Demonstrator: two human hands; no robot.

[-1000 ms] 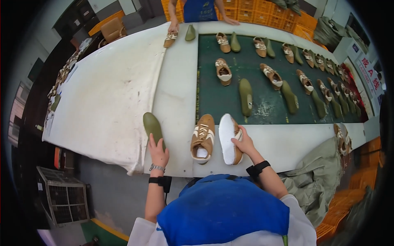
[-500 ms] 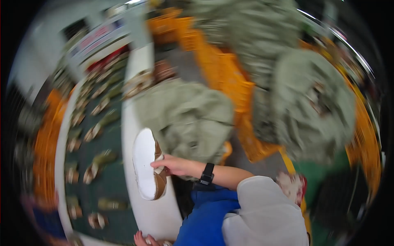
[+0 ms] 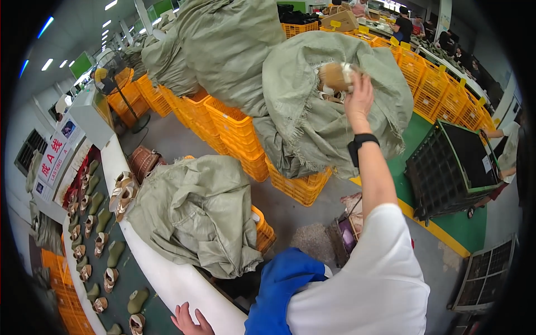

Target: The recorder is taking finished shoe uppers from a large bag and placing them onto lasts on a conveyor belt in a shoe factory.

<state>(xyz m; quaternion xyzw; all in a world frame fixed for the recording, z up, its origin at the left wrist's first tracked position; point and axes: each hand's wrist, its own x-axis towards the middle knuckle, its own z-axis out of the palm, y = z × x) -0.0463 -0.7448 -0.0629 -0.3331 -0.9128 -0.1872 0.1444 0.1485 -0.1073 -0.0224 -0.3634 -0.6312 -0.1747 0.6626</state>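
Observation:
My right hand [image 3: 359,100] reaches to the mouth of a large grey-green sack [image 3: 290,89]. Its fingers are closed at the edge of a brown and white shoe upper [image 3: 335,77], which is blurred by motion. More brown and white pieces show in the sack's opening below it. At the lower edge, my left hand [image 3: 191,322] is open, fingers spread, above the white ledge [image 3: 173,285]. Beside that ledge a dark green belt [image 3: 125,268] carries several brown and white shoe uppers [image 3: 110,279] and green lasts [image 3: 137,300].
Stacked orange crates [image 3: 234,128] stand under and behind the sacks. A second sack [image 3: 195,212] covers a crate by the ledge, near a pair of shoe uppers [image 3: 124,195]. At right, a person's hand [image 3: 494,134] is by a black mesh cart [image 3: 455,170]. A fan [image 3: 120,84] stands at the back.
The view has swung to the right. My right hand has moved from over the white ledge, where it held a white-soled shoe upper, out to the sack's mouth. More of my left hand shows.

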